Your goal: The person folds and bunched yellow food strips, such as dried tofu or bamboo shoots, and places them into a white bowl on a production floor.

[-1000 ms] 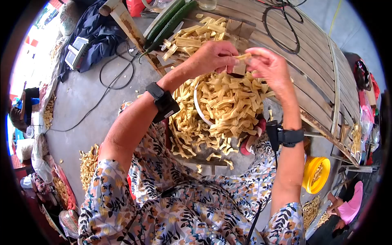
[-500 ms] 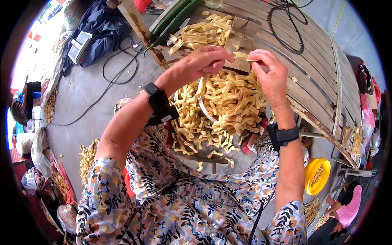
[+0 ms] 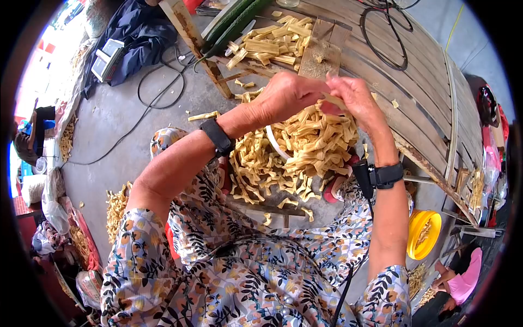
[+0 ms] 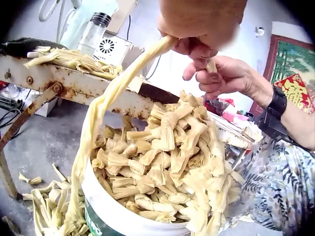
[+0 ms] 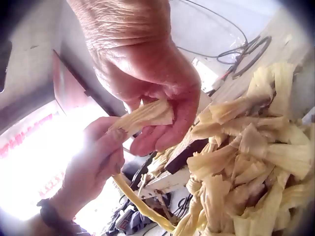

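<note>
Both hands are together above a heap of knotted yellow strips (image 3: 318,139). In the right wrist view, the left hand (image 5: 96,160) pinches one end of a short folded piece (image 5: 150,115), and the curled fingers of the right hand (image 5: 142,69) hold its other end. A long twisted strip (image 4: 101,101) hangs from the left hand (image 4: 202,19) past the rim of a white bucket (image 4: 128,223) full of knots. The right hand (image 4: 229,78) is close beside it. From the head, the left hand (image 3: 291,98) and right hand (image 3: 357,101) partly hide the piece between them.
Loose strips (image 3: 275,43) lie on the slatted bench (image 3: 408,98), beside a small board (image 3: 321,52) and two cucumbers (image 3: 234,27). Knots are scattered on the floor. A yellow bucket (image 3: 424,234) stands at the right, near a person in pink (image 3: 467,278).
The left hand has moved down a little and turned, and its fingers are now close to the right hand's. A strip end now shows left of the left forearm.
</note>
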Available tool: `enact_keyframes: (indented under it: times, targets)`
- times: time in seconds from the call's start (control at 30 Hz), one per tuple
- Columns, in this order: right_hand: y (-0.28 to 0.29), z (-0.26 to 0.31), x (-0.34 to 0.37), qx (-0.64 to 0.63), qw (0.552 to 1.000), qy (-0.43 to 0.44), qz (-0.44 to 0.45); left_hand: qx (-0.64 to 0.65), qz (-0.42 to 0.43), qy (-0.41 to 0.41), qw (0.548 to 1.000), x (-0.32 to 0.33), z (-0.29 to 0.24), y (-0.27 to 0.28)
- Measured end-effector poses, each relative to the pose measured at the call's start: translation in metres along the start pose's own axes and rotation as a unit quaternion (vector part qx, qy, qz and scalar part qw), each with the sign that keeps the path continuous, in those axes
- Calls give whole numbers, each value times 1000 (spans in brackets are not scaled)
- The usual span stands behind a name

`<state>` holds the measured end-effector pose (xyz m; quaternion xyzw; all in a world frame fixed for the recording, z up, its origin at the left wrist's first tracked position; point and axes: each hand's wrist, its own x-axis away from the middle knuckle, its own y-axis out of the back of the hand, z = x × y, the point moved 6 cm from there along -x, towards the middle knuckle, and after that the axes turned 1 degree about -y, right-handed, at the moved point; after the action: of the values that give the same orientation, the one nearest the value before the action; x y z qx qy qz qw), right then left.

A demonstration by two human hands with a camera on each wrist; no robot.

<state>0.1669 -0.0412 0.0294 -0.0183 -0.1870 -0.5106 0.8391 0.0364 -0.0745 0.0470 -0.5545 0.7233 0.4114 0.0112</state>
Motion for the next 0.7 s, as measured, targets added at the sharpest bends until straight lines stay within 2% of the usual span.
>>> enact_keyframes:
  times: [0.07, 0.1, 0.17, 0.27, 0.37, 0.4, 0.47, 0.5, 0.57, 0.6, 0.63, 0.67, 0.7]
  targets:
    - [2, -16, -5, 23, 1000, -2, 3, -19, 6, -26, 999, 3, -3, -1]
    - [1, -17, -6, 35, 999, -3, 4, -23, 14, -3, 1000, 4, 0, -1]
    - [8, -8, -1, 47, 996, 42, -62, -28, 33, 46, 998, 8, 5, 0]
    - [22, -6, 2, 47, 990, 94, -99, -92, 52, -2, 994, 10, 14, -3]
    - [30, 9, 14, 79, 984, 109, -118, 0, 133, 112, 985, 12, 27, -8]
    - [35, 11, 16, 114, 979, 117, -124, 32, 134, 128, 982, 12, 26, -7]
    - [36, 2, 17, 154, 979, 88, -102, 94, 135, 158, 974, 12, 25, -5]
    - [34, -2, 17, 174, 978, 73, -90, 55, 145, 120, 981, 11, 24, -3]
    - [16, -12, 20, 200, 979, 27, 22, -23, 166, 43, 985, 8, 28, 5]
    - [5, -15, 23, 203, 975, 8, 93, -20, 181, 64, 981, 6, 30, 11]
    - [-7, -18, 29, 204, 965, -12, 164, 20, 182, 89, 979, 3, 34, 17]
    - [-16, -16, 34, 166, 967, -34, 193, 106, 172, 115, 973, 3, 32, 22]
    - [-15, -16, 32, 146, 973, -29, 176, 191, 159, 140, 958, 3, 28, 26]
